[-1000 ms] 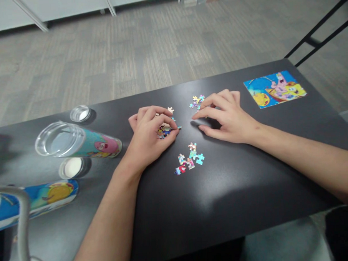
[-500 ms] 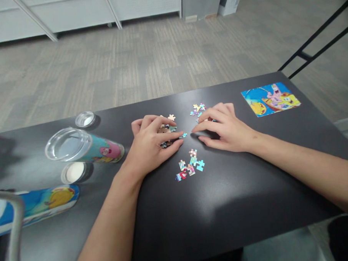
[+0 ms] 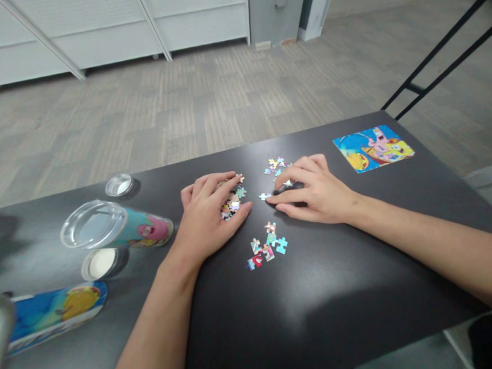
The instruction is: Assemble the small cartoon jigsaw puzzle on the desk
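My left hand [image 3: 208,213] rests over a pile of jigsaw pieces [image 3: 233,200], its fingers apart and curved around the pile's far side, partly covering it. Across a small gap, my right hand [image 3: 314,195] has its index fingertip on a single light blue jigsaw piece [image 3: 264,197] lying on the table; its fingers are spread. Another group of jigsaw pieces [image 3: 275,164] lies beyond the right hand and is partly hidden by it. Nearer to me, several loose jigsaw pieces [image 3: 268,252] lie close together, some touching.
A picture card [image 3: 373,149] lies at the far right of the dark table [image 3: 252,325]. On the left are a clear-topped printed canister [image 3: 145,227] on its side, two small round containers, one a lid-like cup [image 3: 119,185], and a blue printed package [image 3: 59,312].
My right hand has moved its index finger onto the light blue piece. My left index finger has drawn back from beside that piece to the pile. The camera view has shifted slightly.
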The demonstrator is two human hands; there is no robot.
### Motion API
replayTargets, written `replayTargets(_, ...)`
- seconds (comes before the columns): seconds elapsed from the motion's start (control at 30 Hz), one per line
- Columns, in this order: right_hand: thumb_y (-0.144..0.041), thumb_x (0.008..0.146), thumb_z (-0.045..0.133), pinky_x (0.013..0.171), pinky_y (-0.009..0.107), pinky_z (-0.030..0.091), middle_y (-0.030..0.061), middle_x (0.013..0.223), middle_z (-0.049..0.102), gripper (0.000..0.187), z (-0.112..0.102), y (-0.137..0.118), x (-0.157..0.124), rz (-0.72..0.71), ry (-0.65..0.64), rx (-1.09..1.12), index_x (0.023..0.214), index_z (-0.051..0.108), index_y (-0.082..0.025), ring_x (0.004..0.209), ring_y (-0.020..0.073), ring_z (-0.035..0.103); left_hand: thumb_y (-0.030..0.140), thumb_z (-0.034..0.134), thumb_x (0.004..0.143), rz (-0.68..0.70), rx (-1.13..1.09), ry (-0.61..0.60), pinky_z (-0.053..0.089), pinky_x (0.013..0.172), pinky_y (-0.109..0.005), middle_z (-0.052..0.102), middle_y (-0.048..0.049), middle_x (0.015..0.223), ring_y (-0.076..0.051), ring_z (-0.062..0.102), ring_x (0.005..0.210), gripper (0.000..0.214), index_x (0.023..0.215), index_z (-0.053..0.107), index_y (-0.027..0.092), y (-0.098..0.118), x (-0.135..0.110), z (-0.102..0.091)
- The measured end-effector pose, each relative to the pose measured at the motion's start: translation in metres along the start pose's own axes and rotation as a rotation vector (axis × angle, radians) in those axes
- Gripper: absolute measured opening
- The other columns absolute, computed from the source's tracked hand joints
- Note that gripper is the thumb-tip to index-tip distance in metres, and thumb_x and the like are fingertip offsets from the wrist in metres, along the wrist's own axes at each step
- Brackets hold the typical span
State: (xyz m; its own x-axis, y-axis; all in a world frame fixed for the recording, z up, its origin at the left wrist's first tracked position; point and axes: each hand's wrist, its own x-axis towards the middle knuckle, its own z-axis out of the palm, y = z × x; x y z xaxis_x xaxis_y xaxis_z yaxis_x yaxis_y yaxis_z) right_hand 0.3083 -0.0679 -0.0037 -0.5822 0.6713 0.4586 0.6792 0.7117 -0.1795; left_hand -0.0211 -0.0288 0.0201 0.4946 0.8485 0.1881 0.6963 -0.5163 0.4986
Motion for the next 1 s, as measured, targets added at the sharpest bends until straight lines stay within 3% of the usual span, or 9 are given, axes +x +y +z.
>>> replayTargets(0.2,-0.044,0.13,0.079,0.102,0.068,0.048,0.0033,0.118,0.097,0.038,0.0,0.005,0.002,0.082,0.141,-0.067,0.099,0.101,-0.04,0.107,0.0358,0.08,0.063,0.073,0.114,0.037,-0.007,-0.023,0.048,0.138,-0.084,0.087,-0.0071,0.168,-0.047,0.071,0.164,0.05,0.16,0.084,0.047,-0.002,0.002,0.001)
replayTargets(0.4,-0.05,0.13,0.076,0.104,0.071,0.048,0.0059,0.109,0.094,0.04,-0.002,0.013,0.002,0.287,0.233,0.061,0.098,0.094,-0.035,0.102,0.0366,0.082,0.057,0.076,0.114,0.105,-0.006,-0.074,0.045,0.141,-0.089,0.089,-0.0035,0.165,-0.048,0.072,0.167,0.043,0.154,0.087,0.046,0.007,0.0,0.004)
replayTargets(0.53,-0.062,0.128,0.074,0.095,0.066,0.05,0.0063,0.099,0.089,0.048,-0.005,0.018,0.004,0.437,0.302,0.235,0.09,0.083,-0.036,0.093,0.036,0.08,0.052,0.074,0.117,0.143,-0.016,-0.079,0.044,0.139,-0.087,0.094,0.0,0.155,-0.043,0.077,0.162,0.031,0.143,0.089,0.045,0.017,-0.001,0.006)
replayTargets(0.67,-0.077,0.126,0.074,0.097,0.065,0.047,0.0039,0.09,0.085,0.06,-0.005,0.014,0.008,0.424,0.32,0.277,0.083,0.078,-0.035,0.087,0.0338,0.077,0.049,0.073,0.119,0.129,-0.024,-0.088,0.046,0.135,-0.081,0.098,0.0039,0.134,-0.037,0.086,0.142,0.019,0.125,0.091,0.048,0.026,-0.001,0.008)
replayTargets(0.73,-0.078,0.124,0.077,0.099,0.065,0.045,0.0027,0.088,0.086,0.061,-0.005,0.012,0.009,0.398,0.31,0.289,0.082,0.076,-0.034,0.085,0.0326,0.076,0.05,0.076,0.117,0.103,-0.016,-0.067,0.048,0.131,-0.079,0.098,0.0021,0.135,-0.036,0.087,0.136,0.019,0.127,0.092,0.048,0.029,-0.001,0.009)
replayTargets(0.83,-0.076,0.122,0.082,0.099,0.064,0.043,0.0017,0.087,0.087,0.06,-0.005,0.012,0.01,0.377,0.305,0.314,0.081,0.074,-0.033,0.083,0.0315,0.075,0.053,0.082,0.113,0.076,0.016,-0.035,0.048,0.13,-0.08,0.095,-0.0016,0.144,-0.04,0.084,0.14,0.023,0.132,0.093,0.048,0.031,-0.001,0.011)
replayTargets(1.0,-0.07,0.125,0.074,0.098,0.065,0.049,0.0032,0.087,0.087,0.055,-0.006,0.015,0.007,0.407,0.282,0.277,0.083,0.077,-0.035,0.082,0.0322,0.077,0.053,0.076,0.116,0.063,-0.02,-0.076,0.046,0.134,-0.084,0.096,-0.0004,0.137,-0.04,0.084,0.139,0.02,0.12,0.094,0.048,0.036,0.001,0.012)
